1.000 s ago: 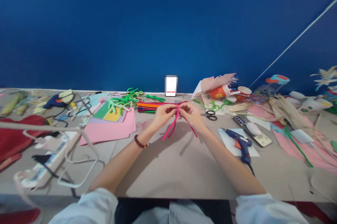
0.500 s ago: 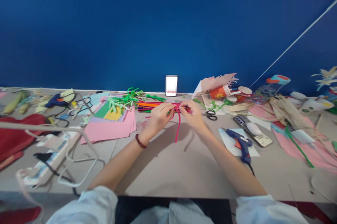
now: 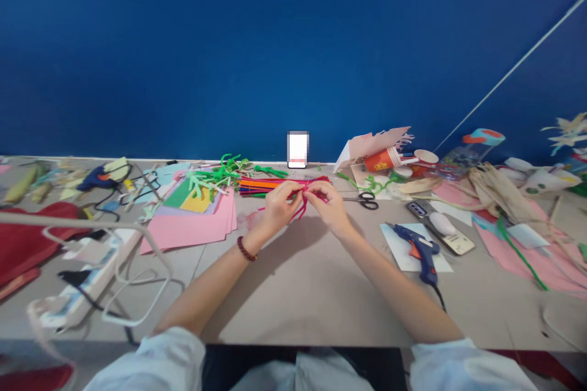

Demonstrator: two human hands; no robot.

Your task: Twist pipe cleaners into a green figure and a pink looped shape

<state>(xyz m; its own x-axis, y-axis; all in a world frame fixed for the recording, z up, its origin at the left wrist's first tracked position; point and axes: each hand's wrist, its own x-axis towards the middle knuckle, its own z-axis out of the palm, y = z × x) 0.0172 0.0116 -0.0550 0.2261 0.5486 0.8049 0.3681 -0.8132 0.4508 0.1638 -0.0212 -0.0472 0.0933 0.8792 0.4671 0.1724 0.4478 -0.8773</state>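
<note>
My left hand (image 3: pixel 281 202) and my right hand (image 3: pixel 328 204) meet above the middle of the table, fingertips nearly touching. Both are closed in a pinch on a pink pipe cleaner (image 3: pixel 302 210), whose bent ends show between and below the fingers. Just behind them lies a bundle of colored pipe cleaners (image 3: pixel 257 185), mostly red, orange and purple, partly covered by the hands. To the right of my right hand lie scissors (image 3: pixel 368 200) with black handles. A phone (image 3: pixel 298 149) with a white screen stands upright against the blue wall behind the hands.
Pink paper sheets (image 3: pixel 192 230) and green pipe-cleaner shapes (image 3: pixel 229 166) lie left. A blue glue gun (image 3: pixel 424 250) rests on paper at right, near another phone (image 3: pixel 458 243). A power strip (image 3: pixel 92 281) with looping cables occupies the left front. Paper cups (image 3: pixel 383 160) lie at the back right.
My right hand has moved slightly left and down, closer to my left. The pink pipe cleaner's long hanging end no longer dangles straight down; shorter bent ends show near the fingers.
</note>
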